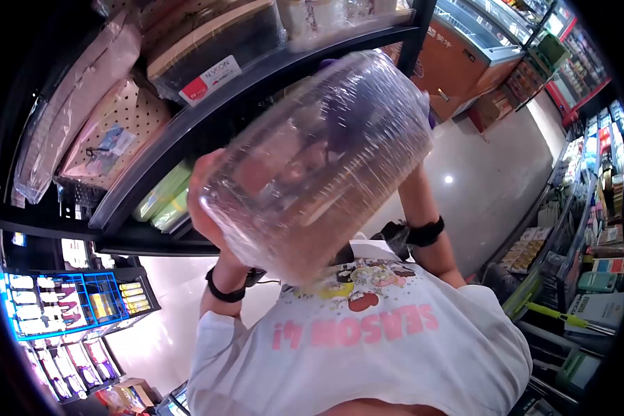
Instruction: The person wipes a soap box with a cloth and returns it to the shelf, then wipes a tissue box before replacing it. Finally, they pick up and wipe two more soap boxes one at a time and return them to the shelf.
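Note:
A large clear container, wrapped in shiny plastic film, is held up in front of my chest, tilted. My left hand grips its end on the left of the view, fingers partly seen round the edge. At the other end my right hand is hidden behind the container; only the forearm with a black wristband shows. Something purple shows through and beside the far end of the container. What lies inside is blurred by the glare on the film.
A dark shelf with wrapped boxes runs just beyond the container. An orange freezer stands at the upper right. Stocked shelves line the right, and a blue-edged rack is at the lower left.

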### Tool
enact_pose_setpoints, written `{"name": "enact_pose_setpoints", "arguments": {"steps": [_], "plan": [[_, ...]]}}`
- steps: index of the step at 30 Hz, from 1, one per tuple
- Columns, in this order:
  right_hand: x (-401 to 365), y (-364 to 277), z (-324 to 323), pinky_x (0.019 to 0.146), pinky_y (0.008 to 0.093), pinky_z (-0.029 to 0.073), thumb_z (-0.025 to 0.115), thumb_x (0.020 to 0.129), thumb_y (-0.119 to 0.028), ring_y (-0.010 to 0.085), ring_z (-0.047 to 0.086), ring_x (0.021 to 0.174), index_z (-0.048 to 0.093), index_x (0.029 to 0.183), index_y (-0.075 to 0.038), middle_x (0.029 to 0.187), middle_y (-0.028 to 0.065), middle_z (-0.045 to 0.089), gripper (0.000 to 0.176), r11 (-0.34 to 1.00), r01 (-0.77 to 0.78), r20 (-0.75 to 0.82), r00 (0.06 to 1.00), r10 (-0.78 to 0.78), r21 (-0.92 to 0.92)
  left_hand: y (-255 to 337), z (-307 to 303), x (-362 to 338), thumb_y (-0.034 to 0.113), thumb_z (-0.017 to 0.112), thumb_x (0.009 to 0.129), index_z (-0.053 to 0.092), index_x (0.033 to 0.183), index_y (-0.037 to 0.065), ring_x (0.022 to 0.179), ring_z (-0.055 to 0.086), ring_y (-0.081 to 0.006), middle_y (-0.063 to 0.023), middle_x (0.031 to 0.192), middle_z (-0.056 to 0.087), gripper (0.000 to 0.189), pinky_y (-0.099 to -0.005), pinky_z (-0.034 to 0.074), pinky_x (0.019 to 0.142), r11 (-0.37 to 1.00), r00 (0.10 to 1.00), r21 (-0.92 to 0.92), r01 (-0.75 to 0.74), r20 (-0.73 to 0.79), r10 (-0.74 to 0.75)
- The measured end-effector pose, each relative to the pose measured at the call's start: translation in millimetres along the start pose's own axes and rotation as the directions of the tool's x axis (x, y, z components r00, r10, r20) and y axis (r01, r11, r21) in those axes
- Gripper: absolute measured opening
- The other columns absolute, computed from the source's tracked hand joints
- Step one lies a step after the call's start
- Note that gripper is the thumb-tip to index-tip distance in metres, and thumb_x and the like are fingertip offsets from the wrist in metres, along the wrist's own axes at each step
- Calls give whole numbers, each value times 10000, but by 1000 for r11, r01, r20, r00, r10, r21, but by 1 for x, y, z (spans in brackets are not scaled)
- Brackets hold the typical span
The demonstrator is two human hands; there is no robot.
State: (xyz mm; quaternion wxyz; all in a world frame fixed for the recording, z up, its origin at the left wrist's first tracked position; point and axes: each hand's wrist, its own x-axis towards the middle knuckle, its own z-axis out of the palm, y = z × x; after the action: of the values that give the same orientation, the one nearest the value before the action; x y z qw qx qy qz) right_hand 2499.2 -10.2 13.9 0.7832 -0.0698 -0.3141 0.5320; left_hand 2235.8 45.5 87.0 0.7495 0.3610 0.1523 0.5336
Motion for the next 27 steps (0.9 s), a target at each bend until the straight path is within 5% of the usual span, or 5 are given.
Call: {"name": "enact_pose_setpoints", "arguments": {"steps": [7, 13, 17, 21, 27], "plan": [[-4, -13, 39, 871, 315, 416, 667, 782, -251, 160, 511, 1003, 447, 1237, -34, 1124, 56, 533, 549, 842, 212, -118, 945, -306, -495, -50, -18, -12, 362, 476, 882, 303, 1328, 37, 1089, 455, -240, -89, 1134, 486, 579, -392, 382, 956, 200, 680, 665, -720, 618, 396], [13, -40, 74, 855, 275, 409, 673, 783, -177, 130, 516, 970, 526, 1150, -15, 1076, 37, 566, 427, 658, 276, -223, 791, -569, -700, -26, 58, -4, 594, 480, 801, 214, 1377, 33, 1210, 366, -262, -127, 1319, 371, 847, -408, 301, 1015, 959, 937, 153, -239, 296, 186], [21, -54, 101, 819, 241, 419, 677, 784, -162, 101, 545, 899, 582, 1067, -13, 996, 21, 608, 334, 616, 183, -212, 833, -511, -766, -50, 13, -4, 635, 441, 794, 224, 1354, -19, 1235, 353, -262, -158, 1342, 354, 888, -392, 312, 1010, 681, 825, -520, 516, 514, -233], [26, -52, 110, 756, 215, 424, 656, 798, -125, 65, 546, 822, 605, 1030, -26, 909, 13, 631, 258, 332, 171, 21, 912, -410, -928, -73, 19, -2, 602, 400, 823, 257, 1364, 49, 1188, 414, -334, -165, 1357, 354, 787, -455, 344, 986, 896, 905, -143, 420, -10, -426], [40, -44, 117, 719, 214, 434, 664, 795, -159, 64, 549, 752, 616, 1007, -24, 828, 4, 635, 255, 312, 171, 64, 943, -327, -935, -74, 20, 5, 608, 383, 823, 299, 1339, 51, 1121, 473, -353, -183, 1310, 400, 764, -484, 390, 934, 709, 862, -548, 445, 478, -172]]}}
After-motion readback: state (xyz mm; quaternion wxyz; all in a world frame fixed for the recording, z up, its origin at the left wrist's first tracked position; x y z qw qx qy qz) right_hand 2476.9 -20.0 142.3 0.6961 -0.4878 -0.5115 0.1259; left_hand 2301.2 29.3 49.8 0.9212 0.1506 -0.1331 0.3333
